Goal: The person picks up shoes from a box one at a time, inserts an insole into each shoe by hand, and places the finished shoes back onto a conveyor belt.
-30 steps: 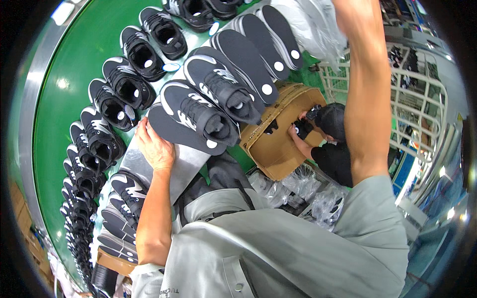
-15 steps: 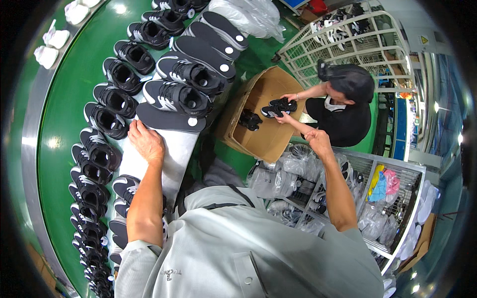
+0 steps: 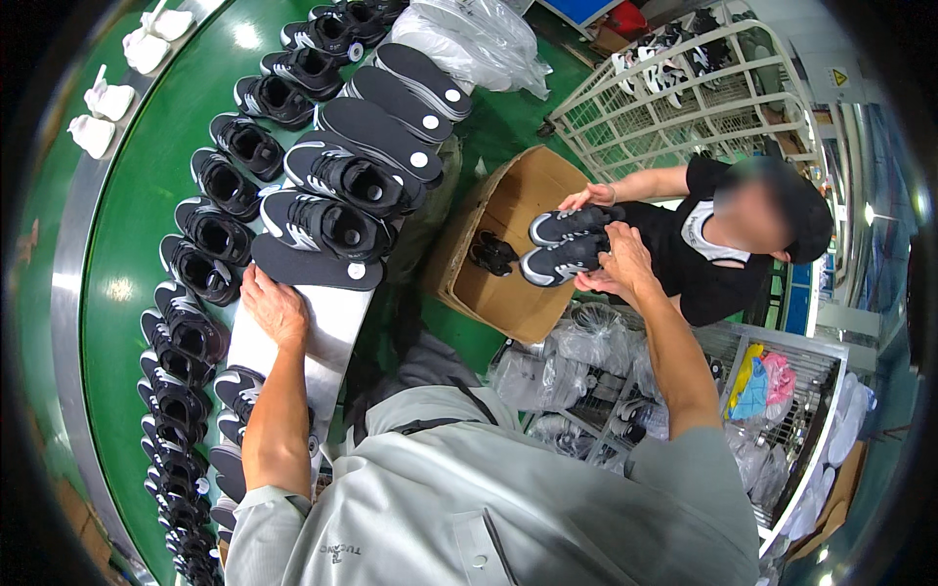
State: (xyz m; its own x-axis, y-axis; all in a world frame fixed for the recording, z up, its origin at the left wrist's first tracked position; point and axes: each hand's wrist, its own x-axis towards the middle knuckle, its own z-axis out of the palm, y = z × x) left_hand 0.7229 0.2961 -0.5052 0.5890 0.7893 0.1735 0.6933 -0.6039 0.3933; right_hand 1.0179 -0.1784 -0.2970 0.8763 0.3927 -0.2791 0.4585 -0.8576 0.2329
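Observation:
My left hand [image 3: 275, 306] lies with fingers stretched out at the toe end of a black insole [image 3: 318, 266] on the metal bench [image 3: 327, 317]. A black-and-white sneaker [image 3: 332, 227] stands beside that insole. At the right, my right hand [image 3: 627, 259] has its fingers closed at the heel end of the nearer black sneaker [image 3: 561, 264]; their tips are partly hidden. A co-worker [image 3: 674, 220] supports this sneaker and its mate [image 3: 569, 227] from both sides, above a cardboard box [image 3: 457, 256].
Inside the box lies a dark pair of shoes [image 3: 492, 252]. A row of sneakers [image 3: 223, 230] runs along the green conveyor [image 3: 137, 225] at the left. A wire cart [image 3: 674, 107] stands behind the box, and a shelf rack [image 3: 782, 523] with bagged shoes is at right.
The co-worker has raised the sneakers from over the box toward me and leaned back. My right hand has gone from pointing in the air to the nearer sneaker. My left hand stays by the insole.

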